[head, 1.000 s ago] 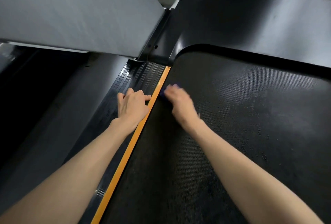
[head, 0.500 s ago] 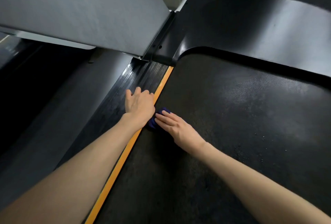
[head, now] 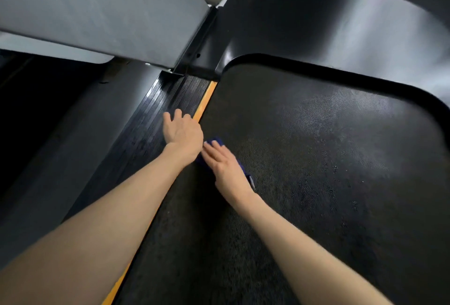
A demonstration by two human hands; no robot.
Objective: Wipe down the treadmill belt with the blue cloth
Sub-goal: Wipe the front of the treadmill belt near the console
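Pressing palm-down, the right hand [head: 225, 166] covers the small dark-blue soft cloth [head: 218, 141] on the black textured treadmill belt [head: 316, 158], at the belt's left edge just beside the orange edge strip [head: 205, 102]. Right grip is released: fingers straight, flat on the cloth, no pinch or curl. Left hand [head: 182, 131] rests spread on the black ribbed side rail [head: 168, 100], holding nothing, looks like bracing. Only slivers of the cloth show, one past the fingertips and one along the outer edge of the hand; the rest is hidden. Judging from those, its long axis runs under the hand, diagonal to the belt, with the leading end pointing up-left toward the strip. Exact fold or outline: cannot tell. Handling guess: light, limp, no stiffness, nothing fragile. It will bunch or roll if pushed from one edge, and the belt's rough weave likely drags on it. Best hold is what's there now: flat palm over the middle, fingers spread toward the leading end, load from above. For lifting or refolding, pinch a free edge at the fingertip side.
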